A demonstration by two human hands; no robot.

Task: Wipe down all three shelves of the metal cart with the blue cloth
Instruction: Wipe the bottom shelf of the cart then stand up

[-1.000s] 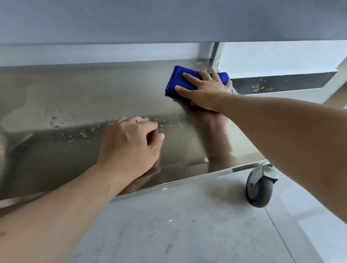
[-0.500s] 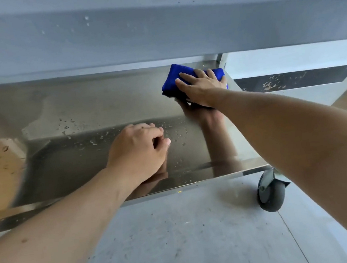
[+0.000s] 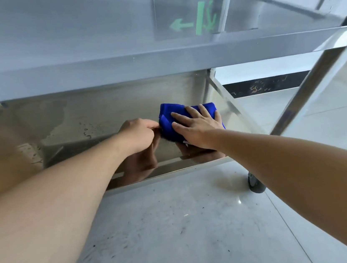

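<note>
Blue cloth (image 3: 168, 122), folded, lies on the bottom shelf (image 3: 105, 117) near its right end, pressed flat under the right hand (image 3: 198, 126) with fingers spread straight. Left hand (image 3: 139, 133) rests beside it, fingers curled at the cloth's edge; whether it pinches the cloth I cannot tell. Best to keep the palm flat and sweep left over the droplets (image 3: 86, 129). Counted: one cloth, two hands, two shelves visible, one caster (image 3: 255, 183)
</note>
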